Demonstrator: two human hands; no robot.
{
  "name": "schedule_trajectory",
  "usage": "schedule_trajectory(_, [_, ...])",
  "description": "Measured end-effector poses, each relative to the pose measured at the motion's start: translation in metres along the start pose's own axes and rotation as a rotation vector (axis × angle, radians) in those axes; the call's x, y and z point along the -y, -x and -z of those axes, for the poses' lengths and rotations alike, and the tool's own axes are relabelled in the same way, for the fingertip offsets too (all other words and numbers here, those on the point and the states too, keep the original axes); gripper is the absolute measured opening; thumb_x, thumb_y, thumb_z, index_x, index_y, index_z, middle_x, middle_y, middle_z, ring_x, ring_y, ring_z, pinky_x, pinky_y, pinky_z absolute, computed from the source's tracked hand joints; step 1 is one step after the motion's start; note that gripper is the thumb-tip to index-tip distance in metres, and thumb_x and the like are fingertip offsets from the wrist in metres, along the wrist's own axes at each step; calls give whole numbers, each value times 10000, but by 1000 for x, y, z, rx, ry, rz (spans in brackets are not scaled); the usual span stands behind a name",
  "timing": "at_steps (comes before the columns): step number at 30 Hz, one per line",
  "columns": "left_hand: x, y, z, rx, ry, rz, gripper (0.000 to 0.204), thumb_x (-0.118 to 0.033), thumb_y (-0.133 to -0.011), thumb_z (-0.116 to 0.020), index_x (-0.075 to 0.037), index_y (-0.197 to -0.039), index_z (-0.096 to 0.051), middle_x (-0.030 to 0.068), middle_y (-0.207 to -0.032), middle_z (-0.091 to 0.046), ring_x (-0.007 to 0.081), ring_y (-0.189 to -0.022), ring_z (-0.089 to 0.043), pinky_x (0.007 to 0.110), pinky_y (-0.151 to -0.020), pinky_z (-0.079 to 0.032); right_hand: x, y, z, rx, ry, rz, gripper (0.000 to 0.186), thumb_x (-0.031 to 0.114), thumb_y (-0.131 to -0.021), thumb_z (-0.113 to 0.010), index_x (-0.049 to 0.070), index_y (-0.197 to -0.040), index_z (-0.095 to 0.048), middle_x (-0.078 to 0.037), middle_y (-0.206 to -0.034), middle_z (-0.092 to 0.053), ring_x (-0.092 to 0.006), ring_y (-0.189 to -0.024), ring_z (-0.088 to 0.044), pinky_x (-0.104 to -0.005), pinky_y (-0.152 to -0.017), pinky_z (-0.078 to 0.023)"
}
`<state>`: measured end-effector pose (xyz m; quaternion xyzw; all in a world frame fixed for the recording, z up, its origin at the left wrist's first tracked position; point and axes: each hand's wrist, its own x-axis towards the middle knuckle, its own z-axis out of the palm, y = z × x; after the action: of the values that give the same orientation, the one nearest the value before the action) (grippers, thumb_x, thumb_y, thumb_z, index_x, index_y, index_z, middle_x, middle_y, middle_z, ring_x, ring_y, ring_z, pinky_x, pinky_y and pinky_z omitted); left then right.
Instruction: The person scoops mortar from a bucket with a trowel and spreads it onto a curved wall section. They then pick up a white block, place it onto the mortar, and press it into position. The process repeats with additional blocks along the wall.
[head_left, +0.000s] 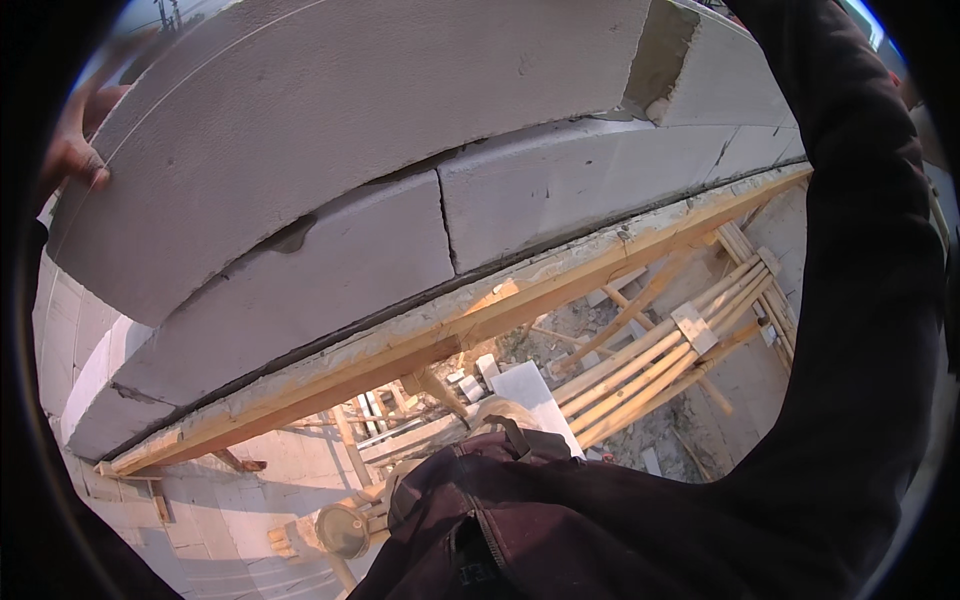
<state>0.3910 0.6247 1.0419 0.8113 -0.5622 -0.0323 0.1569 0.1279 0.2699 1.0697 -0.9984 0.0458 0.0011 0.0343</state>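
My left hand (75, 150) grips the left end of a large pale grey aerated concrete block (370, 110), its fingers bent round the edge. That block lies on the wall's lower course (330, 270), with dark, uneven mortar showing along parts of the joint. A mortar-filled gap (660, 60) separates its right end from a neighbouring block (730, 80). My right arm (860, 250) reaches up along the right side and over the wall. The right hand itself is beyond the upper edge of the picture.
A thin string (215, 50) crosses the held block. Below the wall runs a timber beam (400, 350). Further down are scaffold poles (640, 375), a white board (535, 395), a round bucket (342, 530) and rubble, with a marked drop from the wall.
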Motion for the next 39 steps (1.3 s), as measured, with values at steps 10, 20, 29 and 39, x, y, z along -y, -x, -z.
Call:
schedule_trajectory(10, [13, -31, 13, -63, 2, -73, 1418, -317, -288, -841, -131, -1559, -240, 127, -1125, -679, 314, -1175, -584, 474, -1153, -298, -16, 12, 0, 67, -20, -20, 1083, -38, -503, -778, 181, -1494, -402, -127, -1491, -458, -332, -1396, -377, -525, -1193, -218])
schedule_trajectory(20, [-11, -45, -3, -95, -21, -95, 1481, -554, -277, -942, -159, -1543, -282, 169, -1085, -708, 351, -1128, -623, 553, -1149, -274, -30, 24, 1, 92, -33, -24, 1072, -31, -505, -775, 180, -1491, -411, -126, -1494, -456, -334, -1394, -379, -534, -1189, -216])
schedule_trajectory(29, [-30, -46, -8, -77, 11, -57, 1466, -542, -280, -940, -165, -1541, -293, 167, -1103, -706, 361, -1107, -634, 542, -1136, -299, -26, 34, 6, 118, -32, -37, 1066, -28, -518, -777, 202, -1493, -411, -112, -1515, -433, -350, -1411, -343, -568, -1189, -183])
schedule_trajectory(39, [-38, -60, -13, -88, -2, -94, 1452, -560, -294, -925, -156, -1540, -298, 178, -1128, -700, 351, -1109, -640, 540, -1121, -322, -46, 37, -1, 103, 47, -40, 1056, -16, -567, -789, 252, -1505, -384, -100, -1544, -388, -336, -1456, -261, -606, -1198, -97])
